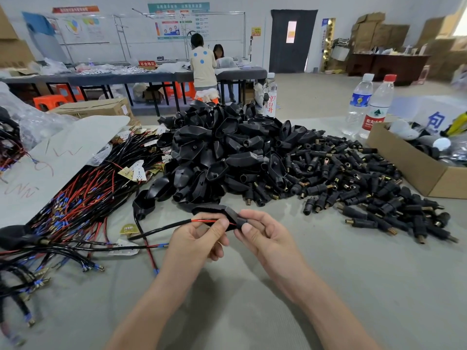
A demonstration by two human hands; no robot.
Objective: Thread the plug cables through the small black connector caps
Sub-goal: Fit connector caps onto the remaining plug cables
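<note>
My left hand (195, 242) pinches a black cable (161, 229) where its red and black inner wires (204, 221) come out of the sheath. My right hand (265, 237) grips a black connector cap (217, 210) by its narrow neck, thumb on top. The wire ends run into the cap's neck between my two hands. The cable trails off to the left over the grey table (328, 286).
A heap of black caps (222, 152) lies straight ahead. Small black plugs with brass tips (366, 183) spread to the right. Cables with blue terminals (75, 203) pile up on the left. A cardboard box (409, 162) and two water bottles (366, 107) stand at the right.
</note>
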